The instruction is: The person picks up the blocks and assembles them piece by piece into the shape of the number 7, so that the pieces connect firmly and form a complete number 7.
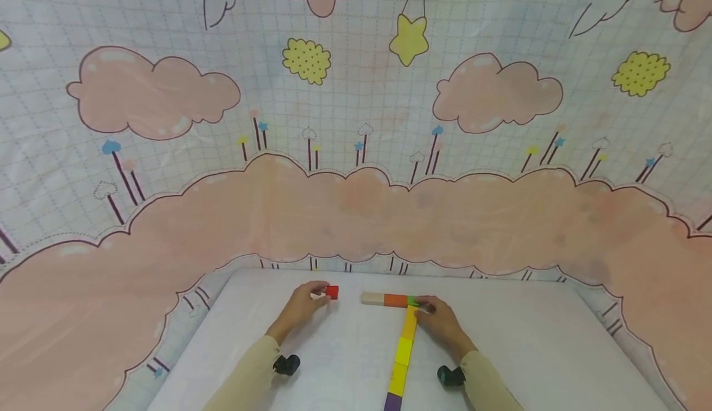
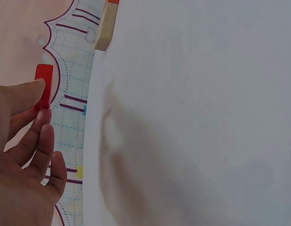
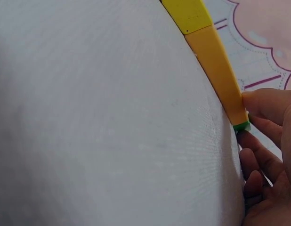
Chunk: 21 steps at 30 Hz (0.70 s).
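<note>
My left hand (image 1: 305, 300) pinches a small red block (image 1: 332, 292) between thumb and fingers; in the left wrist view the red block (image 2: 44, 87) stands out past the thumb tip, over the table's far edge. Toward the right, a row holds a plain wooden block (image 1: 372, 299), an orange-red block (image 1: 395, 300) and a green block (image 1: 412, 301). My right hand (image 1: 442, 321) grips the green block at this corner, its thumb against the yellow-orange block (image 3: 216, 70). From there yellow blocks (image 1: 403, 350) and a purple block (image 1: 392, 402) run toward me, end to end.
A white table (image 1: 528, 330) lies under the hands. Behind it hangs a cloth printed with clouds (image 1: 500, 93) and stars. Dark wrist devices (image 1: 287, 364) sit by both sleeves. A gap separates the red block from the wooden one.
</note>
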Available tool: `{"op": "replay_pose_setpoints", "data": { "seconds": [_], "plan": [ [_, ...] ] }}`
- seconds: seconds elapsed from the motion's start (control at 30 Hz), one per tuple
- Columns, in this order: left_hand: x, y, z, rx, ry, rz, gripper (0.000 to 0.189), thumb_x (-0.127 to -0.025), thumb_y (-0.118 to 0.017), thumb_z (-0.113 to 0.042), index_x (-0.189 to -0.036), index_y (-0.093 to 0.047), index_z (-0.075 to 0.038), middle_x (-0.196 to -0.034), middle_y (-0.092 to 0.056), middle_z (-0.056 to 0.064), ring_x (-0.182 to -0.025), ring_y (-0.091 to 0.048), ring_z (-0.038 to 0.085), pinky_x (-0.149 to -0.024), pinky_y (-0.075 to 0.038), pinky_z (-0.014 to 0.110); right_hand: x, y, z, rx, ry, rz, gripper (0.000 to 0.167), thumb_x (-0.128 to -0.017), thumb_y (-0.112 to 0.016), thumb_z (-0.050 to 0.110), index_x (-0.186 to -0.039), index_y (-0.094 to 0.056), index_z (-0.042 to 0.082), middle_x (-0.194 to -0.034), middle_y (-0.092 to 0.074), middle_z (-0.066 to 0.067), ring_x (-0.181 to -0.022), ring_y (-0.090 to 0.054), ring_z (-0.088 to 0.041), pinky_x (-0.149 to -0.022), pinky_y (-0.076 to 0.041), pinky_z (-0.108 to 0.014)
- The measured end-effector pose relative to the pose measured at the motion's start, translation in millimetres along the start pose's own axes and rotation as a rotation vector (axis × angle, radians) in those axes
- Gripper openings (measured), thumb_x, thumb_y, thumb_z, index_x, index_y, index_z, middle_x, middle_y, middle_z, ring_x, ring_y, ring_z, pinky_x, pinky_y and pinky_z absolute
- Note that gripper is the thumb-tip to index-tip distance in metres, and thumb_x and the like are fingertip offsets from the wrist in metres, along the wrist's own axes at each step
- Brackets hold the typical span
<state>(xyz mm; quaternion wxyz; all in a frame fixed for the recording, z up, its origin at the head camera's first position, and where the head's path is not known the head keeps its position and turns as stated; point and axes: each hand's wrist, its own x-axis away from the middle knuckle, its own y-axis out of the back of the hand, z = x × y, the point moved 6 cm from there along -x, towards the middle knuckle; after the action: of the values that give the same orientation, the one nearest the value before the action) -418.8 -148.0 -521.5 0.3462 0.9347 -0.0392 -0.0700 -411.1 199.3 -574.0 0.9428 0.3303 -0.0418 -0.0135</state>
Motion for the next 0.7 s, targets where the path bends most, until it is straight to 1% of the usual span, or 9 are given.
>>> {"op": "replay_pose_setpoints", "data": {
  "seconds": [0.1,0.33,0.43,0.57,0.6,0.7],
  "plan": [
    [-1.8,-1.9,-2.1,0.004,0.004,-0.004,0.039,-0.09,-0.071,-0.021,-0.127,-0.063,-0.013,-0.117,-0.067,0.006,-0.112,-0.059,0.025,-0.093,-0.052,0.044,-0.5,0,-1,0.0,-0.006,0.0,0.032,-0.091,-0.067,0.026,-0.123,-0.065,0.026,-0.131,-0.059,-0.008,-0.12,-0.051,-0.03,-0.103,-0.042,-0.056],
    [-6.2,-8.4,-7.1,0.031,-0.031,-0.006,0.036,-0.09,-0.071,-0.015,-0.124,-0.064,-0.008,-0.115,-0.068,0.01,-0.109,-0.061,0.027,-0.094,-0.051,0.046,-2.4,2,0,-0.005,-0.02,0.001,0.032,-0.091,-0.067,0.026,-0.123,-0.065,0.026,-0.13,-0.059,-0.009,-0.12,-0.051,-0.03,-0.103,-0.041,-0.057],
    [-7.3,-11.5,-8.2,0.06,-0.029,-0.009,0.035,-0.089,-0.071,-0.013,-0.123,-0.064,-0.007,-0.114,-0.068,0.01,-0.109,-0.061,0.027,-0.094,-0.05,0.046,-3.3,2,0,-0.003,-0.013,-0.001,0.032,-0.091,-0.067,0.027,-0.123,-0.065,0.026,-0.13,-0.059,-0.009,-0.119,-0.051,-0.03,-0.102,-0.042,-0.056],
    [-9.5,-17.2,-10.2,0.079,-0.032,-0.013,0.034,-0.089,-0.072,-0.013,-0.122,-0.064,-0.007,-0.113,-0.068,0.01,-0.109,-0.06,0.027,-0.094,-0.051,0.045,-3.1,1,0,0.0,-0.012,-0.002,0.032,-0.091,-0.068,0.026,-0.123,-0.065,0.025,-0.131,-0.059,-0.01,-0.118,-0.052,-0.03,-0.102,-0.043,-0.056],
    [-10.1,-18.6,-11.2,0.074,-0.043,-0.012,0.035,-0.089,-0.072,-0.013,-0.122,-0.064,-0.006,-0.113,-0.068,0.01,-0.108,-0.061,0.027,-0.094,-0.051,0.045,-2.7,1,0,0.001,-0.015,-0.003,0.032,-0.091,-0.068,0.026,-0.123,-0.065,0.025,-0.131,-0.059,-0.01,-0.118,-0.052,-0.03,-0.102,-0.043,-0.056],
    [-12.4,-23.0,-13.6,0.077,-0.045,-0.013,0.035,-0.089,-0.072,-0.014,-0.123,-0.064,-0.007,-0.114,-0.068,0.009,-0.109,-0.06,0.026,-0.095,-0.051,0.045,-1.9,1,1,0.004,-0.017,-0.005,0.032,-0.091,-0.068,0.026,-0.123,-0.065,0.025,-0.13,-0.059,-0.01,-0.118,-0.052,-0.03,-0.101,-0.043,-0.056]
  ]
}}
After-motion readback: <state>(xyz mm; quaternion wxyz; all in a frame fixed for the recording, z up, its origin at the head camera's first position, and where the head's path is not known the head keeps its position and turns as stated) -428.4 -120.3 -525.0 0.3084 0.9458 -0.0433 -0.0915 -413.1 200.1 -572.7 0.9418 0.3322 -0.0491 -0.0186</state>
